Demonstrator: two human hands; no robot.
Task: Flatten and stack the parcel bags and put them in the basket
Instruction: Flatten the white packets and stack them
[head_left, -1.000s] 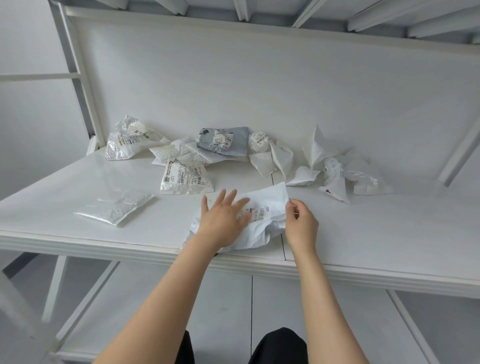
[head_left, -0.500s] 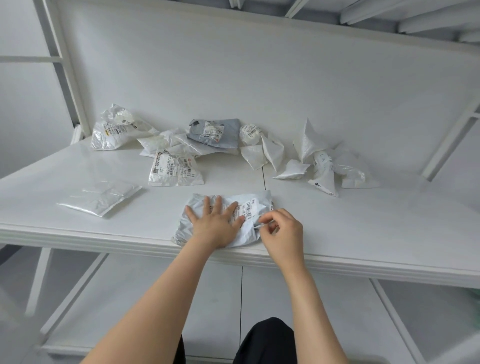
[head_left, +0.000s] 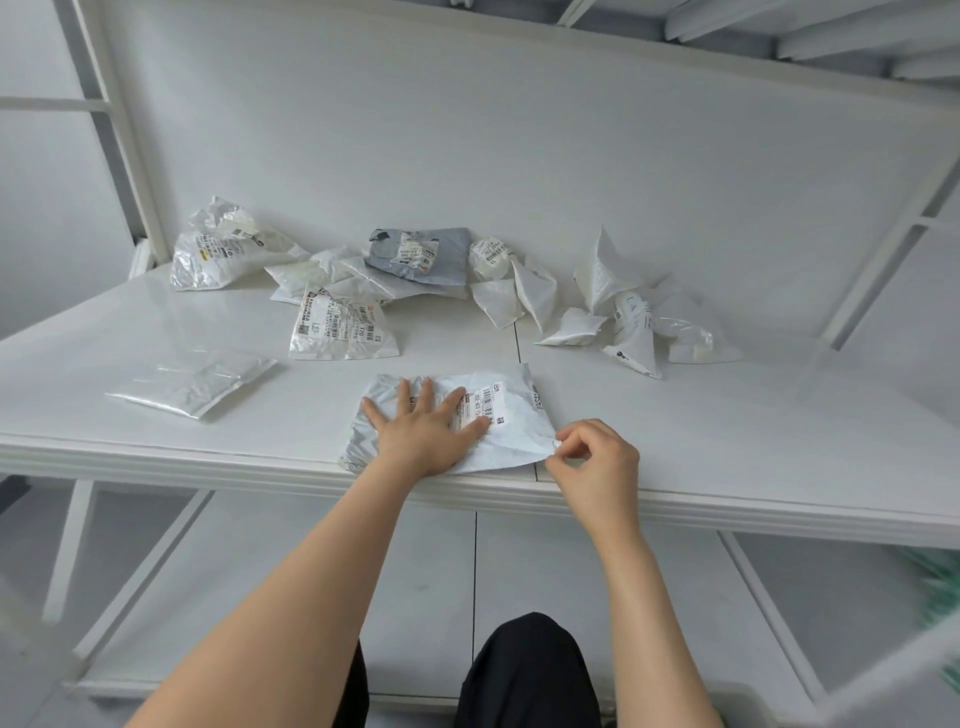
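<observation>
Parcel bag (head_left: 511, 423) lies at the table's (head_left: 727, 441) front edge; left hand (head_left: 423, 428) presses it, fingers spread flat; right hand (head_left: 592, 457) pinches the near right corner; best to pull outward, keep palm firm, smooth creases; basket unseen.

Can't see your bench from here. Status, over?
Left hand flat on parcel bag. Right hand pinches its near-right corner. Other bags lie clear behind.
</observation>
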